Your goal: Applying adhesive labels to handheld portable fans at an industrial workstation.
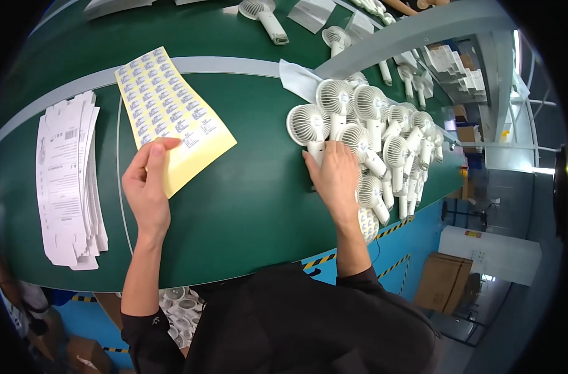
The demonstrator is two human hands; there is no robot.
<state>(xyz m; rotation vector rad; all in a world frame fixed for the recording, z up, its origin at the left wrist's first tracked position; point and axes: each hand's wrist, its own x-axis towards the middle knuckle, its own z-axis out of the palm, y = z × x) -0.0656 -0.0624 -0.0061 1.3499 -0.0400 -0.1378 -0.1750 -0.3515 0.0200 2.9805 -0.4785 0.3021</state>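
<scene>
My left hand [150,181] pinches the lower edge of a yellow-backed sheet of stickers [171,106] between thumb and fingers. Rows of small printed labels cover most of the sheet, and its lower right part is bare yellow. At the left edge of a pile of white handheld fans [368,100], my right hand [335,177] is closed round the handle of one handheld fan [309,124]. Its round grille faces up, and my fingers hide much of the handle. Other fans lie close against the back of this hand.
Flat white printed cartons [65,181] lie stacked at the left of the green table [240,206]. A grey rail [234,65] runs across the table, with more fans beyond it. A grey metal arm [415,31] arches over the far right. Below the table edge, more fans [183,315] fill a container.
</scene>
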